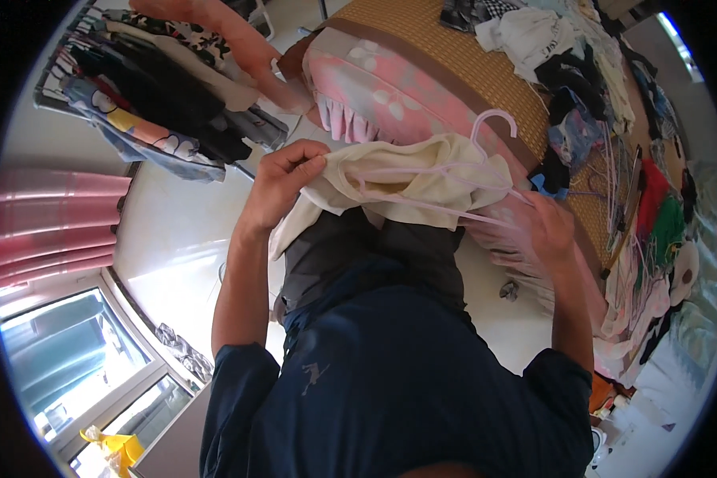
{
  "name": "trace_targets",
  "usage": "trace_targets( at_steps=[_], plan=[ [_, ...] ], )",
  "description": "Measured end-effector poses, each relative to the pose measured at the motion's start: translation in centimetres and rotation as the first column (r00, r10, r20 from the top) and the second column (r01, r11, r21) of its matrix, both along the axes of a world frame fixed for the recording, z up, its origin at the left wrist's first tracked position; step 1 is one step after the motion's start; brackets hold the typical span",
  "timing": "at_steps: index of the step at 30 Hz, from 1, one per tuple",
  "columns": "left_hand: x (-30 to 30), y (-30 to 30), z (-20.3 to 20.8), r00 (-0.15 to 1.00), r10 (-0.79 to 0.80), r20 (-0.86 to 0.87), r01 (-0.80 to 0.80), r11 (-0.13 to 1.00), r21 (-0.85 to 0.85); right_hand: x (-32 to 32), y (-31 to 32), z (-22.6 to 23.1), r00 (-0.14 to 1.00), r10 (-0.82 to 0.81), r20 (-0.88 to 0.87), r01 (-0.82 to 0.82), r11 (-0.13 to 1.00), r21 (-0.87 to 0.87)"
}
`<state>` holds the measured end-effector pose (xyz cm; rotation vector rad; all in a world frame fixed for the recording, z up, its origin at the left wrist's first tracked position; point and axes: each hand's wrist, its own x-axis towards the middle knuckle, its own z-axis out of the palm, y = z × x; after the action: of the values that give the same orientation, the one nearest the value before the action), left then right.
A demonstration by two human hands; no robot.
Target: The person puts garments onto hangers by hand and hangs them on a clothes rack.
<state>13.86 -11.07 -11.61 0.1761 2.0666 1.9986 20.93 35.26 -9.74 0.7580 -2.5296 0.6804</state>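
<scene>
From my remote view, the pink clothes hanger (442,168) runs crosswise: right hand (551,227) clamped on its right end, left hand (288,179) pinching the cream garment (398,158) beyond its left

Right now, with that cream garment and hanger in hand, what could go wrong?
The cream garment might slip from the left hand, which appears to pinch only an edge. The pink hanger looks thin, so it could flex in the right hand. Swung sideways, it might catch the pink floral bedding.
</scene>
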Motion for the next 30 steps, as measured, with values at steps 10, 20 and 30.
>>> trace_targets(
  at_steps=[10,20,30],
  plan=[
    [0.2,1.1,0.5,1.0,-0.014,-0.017,0.011,0.99,-0.139,-0.9,-0.5,-2.2,0.995,0.05,-0.084,-0.054,0.997,-0.047],
    [1.4,2.0,1.1,0.992,-0.065,-0.112,0.024,0.943,-0.331,-0.5,-4.7,-4.4,0.999,-0.046,-0.012,0.044,0.993,-0.11],
    [1.5,2.7,0.3,0.883,-0.103,-0.457,-0.131,0.882,-0.452,-1.1,-4.6,-6.3,0.973,-0.231,0.029,0.219,0.868,-0.446]
  ],
)
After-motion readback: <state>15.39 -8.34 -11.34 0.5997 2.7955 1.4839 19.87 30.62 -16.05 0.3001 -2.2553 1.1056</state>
